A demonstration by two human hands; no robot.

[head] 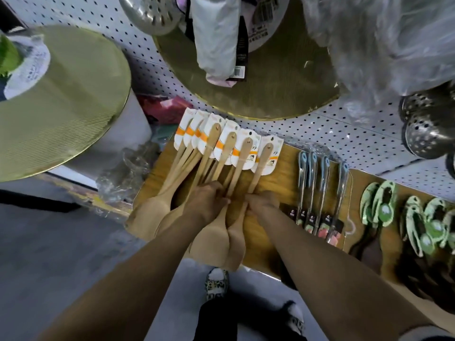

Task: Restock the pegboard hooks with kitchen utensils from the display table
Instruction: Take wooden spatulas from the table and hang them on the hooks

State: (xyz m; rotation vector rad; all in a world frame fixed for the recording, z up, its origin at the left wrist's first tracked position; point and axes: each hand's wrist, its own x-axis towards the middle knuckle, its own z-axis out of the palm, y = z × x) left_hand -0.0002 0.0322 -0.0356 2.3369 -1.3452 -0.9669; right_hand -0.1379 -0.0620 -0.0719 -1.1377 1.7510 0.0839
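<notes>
Several wooden spatulas [222, 153] with white and orange card labels lie fanned out on the wooden display table [278, 168], handles pointing toward the white pegboard [344, 134]. My left hand [209, 199] is curled over the middle of their handles. Just to its right, my right hand [262, 201] grips the handle of the rightmost spatulas. The two hands nearly touch.
Blue-handled utensils [317, 190] in clear sleeves and green-carded items [384, 207] lie to the right on the table. Large gold round boards [61, 99] hang at the left and top. Perforated metal skimmers [428, 129] hang at the right of the pegboard. My feet stand below the table edge.
</notes>
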